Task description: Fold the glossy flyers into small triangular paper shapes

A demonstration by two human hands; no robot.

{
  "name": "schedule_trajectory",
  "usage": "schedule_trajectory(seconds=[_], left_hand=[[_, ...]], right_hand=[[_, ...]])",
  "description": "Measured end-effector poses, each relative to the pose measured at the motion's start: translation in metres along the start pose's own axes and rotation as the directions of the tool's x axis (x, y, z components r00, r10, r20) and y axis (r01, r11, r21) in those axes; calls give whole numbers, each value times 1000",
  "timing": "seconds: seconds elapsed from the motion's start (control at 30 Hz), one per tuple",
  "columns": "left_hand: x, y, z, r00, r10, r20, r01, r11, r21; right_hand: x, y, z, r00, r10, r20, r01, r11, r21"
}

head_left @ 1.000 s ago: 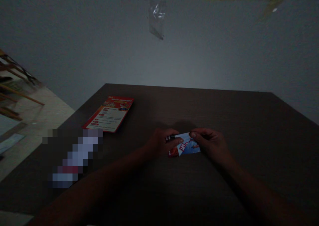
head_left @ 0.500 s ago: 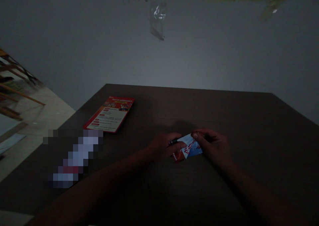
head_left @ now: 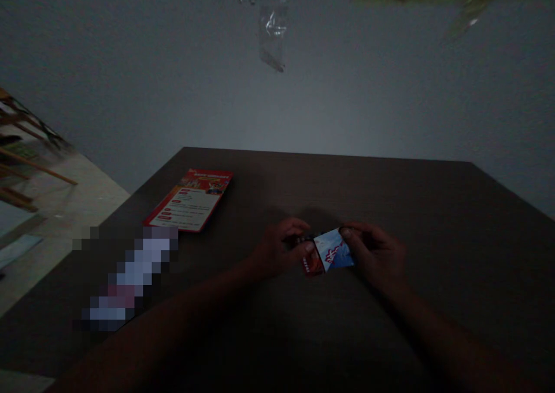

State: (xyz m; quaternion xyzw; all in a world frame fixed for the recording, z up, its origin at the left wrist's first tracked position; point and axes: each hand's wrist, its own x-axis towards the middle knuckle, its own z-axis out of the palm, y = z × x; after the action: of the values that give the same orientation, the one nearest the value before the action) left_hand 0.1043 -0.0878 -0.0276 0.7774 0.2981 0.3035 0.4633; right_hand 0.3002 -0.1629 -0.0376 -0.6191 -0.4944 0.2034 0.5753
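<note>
Both hands hold a small printed leaflet (head_left: 336, 254) above the table, its right part light blue with red lettering and its left part dark red-brown. Whether it is one folded sheet or two overlapping pieces, I cannot tell. My left hand (head_left: 284, 245) is closed on the left end, thumb on the front face and forefinger curled above the edge. At the upper right corner, my right hand (head_left: 375, 251) pinches the leaflet between thumb and fingers. The other fingertips are hidden or lost in the dim light.
On the dark wooden table (head_left: 390, 191), a red-and-white printed flyer (head_left: 191, 202) lies at the back left. A pixelated light object (head_left: 139, 266) is nearer, beside my left forearm. Clear plastic (head_left: 273, 32) hangs on the grey wall behind. Wooden furniture legs (head_left: 39, 165) stand at far left.
My left fingers have shifted up and back toward the leaflet's left edge, uncovering more of its face. The blue and red parts now lie more in line. My right hand keeps its pinch.
</note>
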Motion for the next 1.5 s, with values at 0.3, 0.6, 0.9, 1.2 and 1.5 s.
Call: schedule_trajectory(seconds=[0.3, 0.6, 0.9, 1.2, 1.5], left_hand=[[3, -2, 4, 976, -175, -130, 112, 915, -387], [3, -7, 15, 910, -338, -238, 170, 831, -530], [3, 1, 13, 891, -322, -319, 163, 884, -438], [0, 8, 12, 891, -288, -351, 149, 915, -374], [1, 12, 13, 883, -290, -370, 153, 922, -356]], right_hand=[[1, -5, 2, 976, 71, -206, -45, 991, 128], [-2, -5, 8, 973, 109, -202, -84, 989, 125], [-3, -6, 7, 980, 69, -185, -54, 995, 88], [-3, -6, 8, 987, 75, -140, -60, 992, 108], [-3, -9, 7, 991, 97, -87, -87, 990, 112]])
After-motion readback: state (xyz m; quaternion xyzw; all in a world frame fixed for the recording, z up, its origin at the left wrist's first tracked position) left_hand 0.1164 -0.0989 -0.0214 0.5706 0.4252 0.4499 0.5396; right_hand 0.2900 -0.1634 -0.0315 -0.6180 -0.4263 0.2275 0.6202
